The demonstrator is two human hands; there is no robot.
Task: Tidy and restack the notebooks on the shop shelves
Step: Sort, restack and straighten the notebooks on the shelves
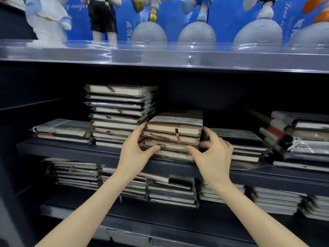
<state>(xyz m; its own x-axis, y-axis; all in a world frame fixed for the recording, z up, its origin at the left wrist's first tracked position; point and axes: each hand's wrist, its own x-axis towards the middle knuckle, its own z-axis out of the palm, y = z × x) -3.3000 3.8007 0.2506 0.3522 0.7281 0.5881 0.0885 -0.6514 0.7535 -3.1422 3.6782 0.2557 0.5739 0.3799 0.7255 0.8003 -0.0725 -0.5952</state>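
A short stack of brown wrapped notebooks (173, 134) sits at the front of the middle shelf (110, 155), its top one bearing a paper band. My left hand (137, 148) grips the stack's left side, thumb on the front of a lower notebook. My right hand (213, 150) grips the right side, thumb on the front and fingers curled round the edge. A tall stack of notebooks (119, 113) stands just to the left, touching the small stack.
Low piles of notebooks lie at the left (62, 131) and right (245, 147), and an untidy heap (299, 136) sits at the far right. The lower shelf (170, 191) holds several more stacks. Figurines (147, 31) stand on the top shelf behind a clear rail.
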